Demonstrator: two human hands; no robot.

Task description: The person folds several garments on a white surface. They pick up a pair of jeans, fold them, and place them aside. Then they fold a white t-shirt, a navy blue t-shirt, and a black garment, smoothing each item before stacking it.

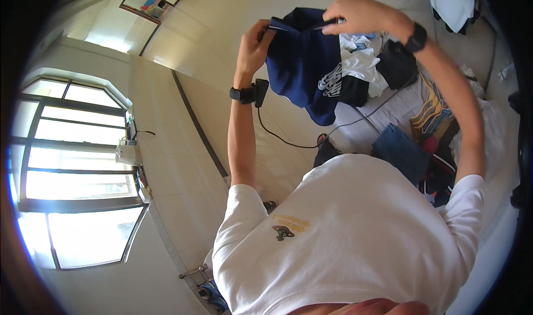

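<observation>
A navy blue garment (304, 65) with white lettering near its lower right side hangs between my two raised hands. My left hand (256, 46) pinches its upper left edge between thumb and fingers. At the upper right edge my right hand (347, 15) grips the cloth between thumb and forefinger. Each wrist wears a black band; the left one carries a black device (261, 93) with a cable running from it. Behind the garment, to its right, lie rumpled white clothes (362, 65) and black clothes (395, 65). The garment's full shape is folded and partly hidden.
Wooden and plastic hangers (429, 106) lie at the right, beside folded blue denim (402, 152) and darker clothes. The cable (291, 143) crosses the space below the garment. A clear plastic bag (491, 131) lies farther right. Windows (83, 148) are at the left, a mirror (145, 3) at the upper left.
</observation>
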